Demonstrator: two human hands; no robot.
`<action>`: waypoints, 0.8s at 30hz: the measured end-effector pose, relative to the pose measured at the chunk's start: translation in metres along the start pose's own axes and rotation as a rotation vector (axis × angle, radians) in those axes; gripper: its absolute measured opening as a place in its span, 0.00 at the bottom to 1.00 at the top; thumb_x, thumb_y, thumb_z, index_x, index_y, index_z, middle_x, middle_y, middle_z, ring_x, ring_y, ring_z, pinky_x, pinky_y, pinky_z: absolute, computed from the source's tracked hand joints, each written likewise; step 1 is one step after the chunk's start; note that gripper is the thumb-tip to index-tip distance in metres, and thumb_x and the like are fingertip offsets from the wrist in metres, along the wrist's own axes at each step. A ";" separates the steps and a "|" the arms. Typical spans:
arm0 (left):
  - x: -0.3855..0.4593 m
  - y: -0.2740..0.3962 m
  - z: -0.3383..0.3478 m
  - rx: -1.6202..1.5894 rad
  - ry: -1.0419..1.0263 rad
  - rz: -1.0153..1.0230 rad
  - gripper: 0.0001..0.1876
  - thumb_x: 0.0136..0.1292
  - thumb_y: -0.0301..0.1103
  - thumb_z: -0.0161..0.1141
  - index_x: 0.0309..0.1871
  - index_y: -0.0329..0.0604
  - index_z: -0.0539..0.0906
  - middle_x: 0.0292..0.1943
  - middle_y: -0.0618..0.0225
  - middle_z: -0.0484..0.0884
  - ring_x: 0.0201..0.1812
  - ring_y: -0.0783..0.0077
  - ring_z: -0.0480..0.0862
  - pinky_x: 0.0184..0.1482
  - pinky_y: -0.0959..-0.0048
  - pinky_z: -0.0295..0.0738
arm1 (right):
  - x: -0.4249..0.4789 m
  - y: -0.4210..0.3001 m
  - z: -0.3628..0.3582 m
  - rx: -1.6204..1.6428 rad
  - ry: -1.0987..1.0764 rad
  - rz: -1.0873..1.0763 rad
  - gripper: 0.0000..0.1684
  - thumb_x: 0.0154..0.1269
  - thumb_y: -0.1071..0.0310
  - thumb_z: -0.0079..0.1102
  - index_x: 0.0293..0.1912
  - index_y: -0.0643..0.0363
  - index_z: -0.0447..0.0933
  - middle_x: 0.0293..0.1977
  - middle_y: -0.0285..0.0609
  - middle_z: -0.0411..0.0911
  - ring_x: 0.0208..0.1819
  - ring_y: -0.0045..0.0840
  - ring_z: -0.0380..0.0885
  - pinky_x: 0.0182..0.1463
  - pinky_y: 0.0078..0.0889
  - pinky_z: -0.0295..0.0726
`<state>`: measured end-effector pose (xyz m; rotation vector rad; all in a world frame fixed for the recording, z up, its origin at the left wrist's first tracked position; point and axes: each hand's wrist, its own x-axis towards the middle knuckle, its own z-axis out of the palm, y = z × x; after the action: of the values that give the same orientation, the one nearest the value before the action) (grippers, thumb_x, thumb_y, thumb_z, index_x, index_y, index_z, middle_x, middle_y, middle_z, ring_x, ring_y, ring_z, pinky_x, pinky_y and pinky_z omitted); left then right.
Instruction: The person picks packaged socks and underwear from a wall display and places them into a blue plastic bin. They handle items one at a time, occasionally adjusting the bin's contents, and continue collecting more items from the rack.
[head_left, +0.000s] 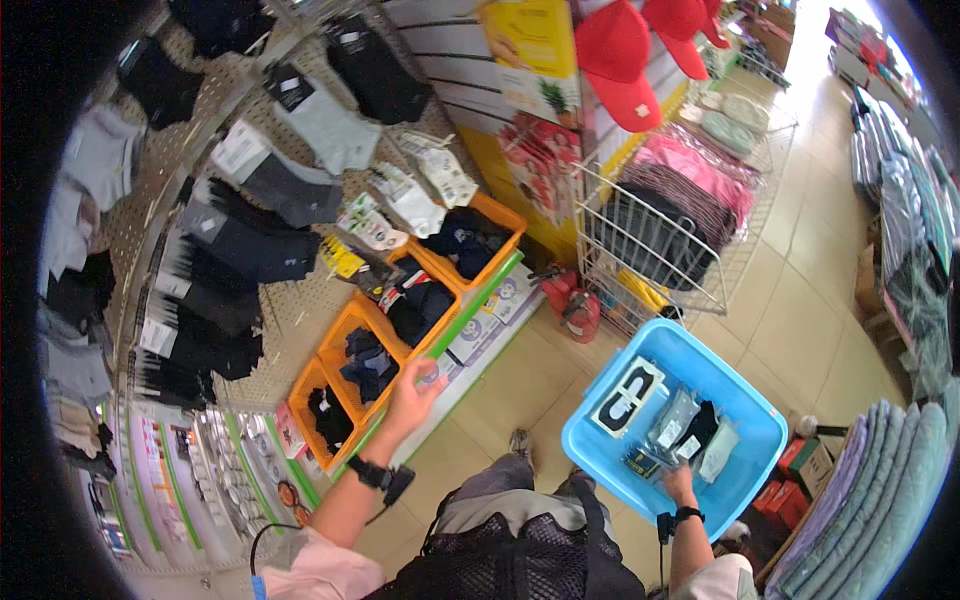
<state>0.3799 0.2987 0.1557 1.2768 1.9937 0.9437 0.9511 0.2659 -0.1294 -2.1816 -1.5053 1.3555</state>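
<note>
My left hand (415, 397) is raised beside the orange plastic baskets (324, 349) on the low shelf, its fingers apart and nothing between them. Dark folded socks (367, 364) lie in those baskets. On the right, my right hand (677, 480) reaches into a light blue plastic tub (592, 442), at the lower ends of several packs of socks (673, 420). Whether the fingers grip a pack is hard to tell. A boxed pair of black and white items (627, 397) lies in the tub's upper left part.
Packed socks (255, 240) hang from a perforated panel at left. A wire cart (652, 262) with packaged goods stands beyond the tub, near red fire extinguishers (579, 315). Red caps (619, 56) hang above. Folded quilts (862, 510) are stacked at lower right.
</note>
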 end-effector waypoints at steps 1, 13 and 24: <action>0.023 -0.018 -0.017 0.071 0.108 0.084 0.21 0.62 0.32 0.67 0.55 0.35 0.75 0.51 0.55 0.80 0.55 0.64 0.80 0.52 0.68 0.78 | 0.000 0.003 -0.003 0.028 0.048 -0.007 0.36 0.60 0.68 0.61 0.65 0.67 0.61 0.41 0.60 0.82 0.44 0.46 0.83 0.50 0.42 0.80; 0.205 -0.162 -0.160 0.099 0.623 -0.051 0.54 0.53 0.50 0.74 0.74 0.30 0.54 0.72 0.43 0.59 0.72 0.47 0.62 0.71 0.60 0.60 | -0.089 -0.107 -0.005 0.185 0.399 0.010 0.25 0.66 0.74 0.59 0.61 0.66 0.63 0.38 0.51 0.83 0.36 0.30 0.86 0.42 0.28 0.80; 0.289 -0.215 -0.179 -0.030 0.343 -0.041 0.36 0.55 0.51 0.73 0.59 0.31 0.77 0.55 0.54 0.81 0.54 0.59 0.79 0.53 0.62 0.72 | -0.172 -0.147 0.027 0.317 0.451 0.113 0.29 0.67 0.72 0.59 0.62 0.69 0.61 0.39 0.54 0.81 0.33 0.31 0.85 0.37 0.29 0.81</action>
<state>0.0244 0.4585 0.0568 1.1104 2.2433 1.2351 0.8203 0.1872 0.0399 -2.1925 -0.9493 0.9565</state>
